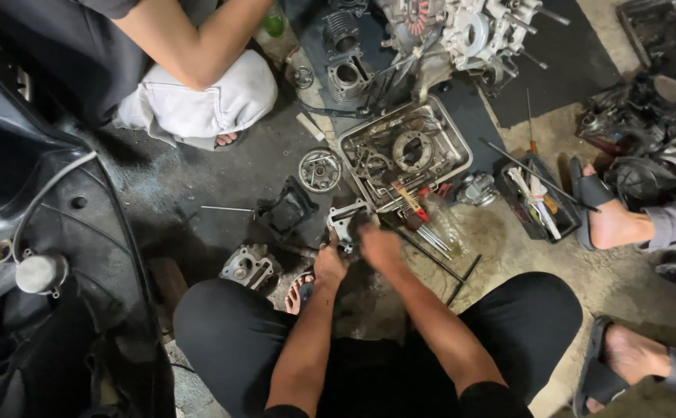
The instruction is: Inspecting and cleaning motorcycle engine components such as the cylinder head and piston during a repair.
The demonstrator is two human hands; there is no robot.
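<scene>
Metal bracket part [345, 220], light grey and angular, sits on the dark floor [198, 186] just ahead of the person's knees, both hands at it. Left hand [328, 265]: fingers curled, touching the part's near edge; whether it truly grips cannot be told. Right hand [379, 244]: blurred, over the part's right side, fingers bent; grip cannot be told.

Just beside the right hand: bundle of screwdrivers [423, 224] with red and yellow handles, lying on the floor. A long dark rod [431, 259] lies slantwise to the right of them. Left of the hands: a dark square rubber piece [287, 209], and nearer the left knee a grey cast engine part [249, 267].

Beyond the hands: rectangular metal tray [459, 147] holding gears and gaskets. Round clutch-like disc [319, 170] lies left of the tray, apart from it. Black tool tray [566, 224] with small tools stands to the right, near another person's sandalled foot [605, 213]. Farther back: finned cylinder [349, 77] and engine case [469, 35]. A second person in pale shorts [198, 104] squats at upper left.
</scene>
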